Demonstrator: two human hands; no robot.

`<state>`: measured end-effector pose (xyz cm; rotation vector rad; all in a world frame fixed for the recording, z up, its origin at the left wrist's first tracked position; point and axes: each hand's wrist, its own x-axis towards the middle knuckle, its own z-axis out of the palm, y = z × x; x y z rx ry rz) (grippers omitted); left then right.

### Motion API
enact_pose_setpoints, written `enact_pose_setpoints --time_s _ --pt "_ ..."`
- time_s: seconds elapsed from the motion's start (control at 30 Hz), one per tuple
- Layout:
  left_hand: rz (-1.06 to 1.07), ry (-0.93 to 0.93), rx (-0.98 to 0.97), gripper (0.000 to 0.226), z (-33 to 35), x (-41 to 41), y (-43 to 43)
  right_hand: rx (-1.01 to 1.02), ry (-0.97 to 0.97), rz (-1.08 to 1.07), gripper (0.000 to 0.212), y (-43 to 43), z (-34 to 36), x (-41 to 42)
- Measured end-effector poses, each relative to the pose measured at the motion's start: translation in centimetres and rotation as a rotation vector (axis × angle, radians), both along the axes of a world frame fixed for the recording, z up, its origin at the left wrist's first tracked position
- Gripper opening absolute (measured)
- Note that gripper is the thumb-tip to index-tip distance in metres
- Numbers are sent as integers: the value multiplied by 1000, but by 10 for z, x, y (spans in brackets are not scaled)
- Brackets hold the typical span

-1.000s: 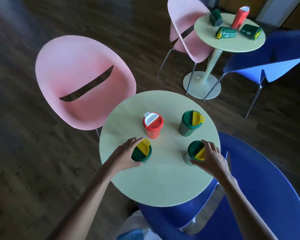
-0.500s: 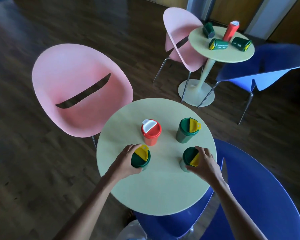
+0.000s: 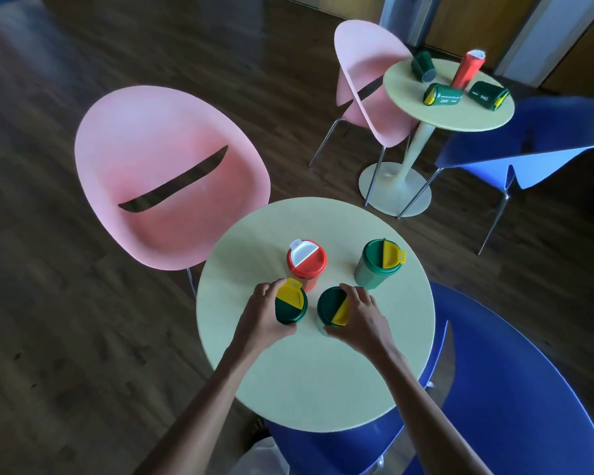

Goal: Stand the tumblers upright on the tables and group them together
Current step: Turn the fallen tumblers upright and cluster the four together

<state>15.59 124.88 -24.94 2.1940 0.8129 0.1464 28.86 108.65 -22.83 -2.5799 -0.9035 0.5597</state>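
Currently on the near worktop [image 3: 316, 382]: four tumblers, all upright.

1. Left green tumbler [image 3: 290, 305], yellow flap: mid-worktop, toward the left edge. My left hand [image 3: 263, 318] grips it round the side, fingers curled about the body.
2. Right green tumbler [image 3: 331, 308], yellow flap: just beside item 1, with a narrow gap between. My right hand [image 3: 362, 320] grips it, fingers wrapped over the lid rim and side.
3. Red tumbler [image 3: 306, 260], white flap: toward the far edge, just behind item 1. I cannot tell whether they touch.
4. Outlying green tumbler [image 3: 379, 264]: toward the far right edge, apart from the other three.

On the far worktop [image 3: 460, 120]: fallen green tumblers [image 3: 441, 94], three, on their sides; far red tumbler [image 3: 467, 68], apparently standing, though I cannot tell if it leans.

Step in hand, as I judge it: closing items 1 and 2 up against item 3.

Method:
- Slide rather than lift, with the bases flat on the worktop.
- Press low on the body so that neither tumbler tips.
- Mind the protruding flaps, which could catch a neighbour.
- Stop when the walls meet.

Item 4 then needs drawing in from the right edge. The far worktop is not yet done.
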Motion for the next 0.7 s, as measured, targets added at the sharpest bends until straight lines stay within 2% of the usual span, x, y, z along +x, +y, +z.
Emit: enact_pose_setpoints --time_s 0.27,0.43,0.57,0.7 --pt "23 -8 22 84 -6 -6 -3 6 -7 39 90 3 -10 -3" --pt "-126 35 72 94 -10 -12 13 74 51 -30 100 -8 -15 -4" --pt "-154 11 -69 90 -17 -17 26 115 87 -61 98 -15 -20 -6" --pt "-137 -66 -96 82 -23 -20 26 134 76 -62 93 -17 -23 -8"
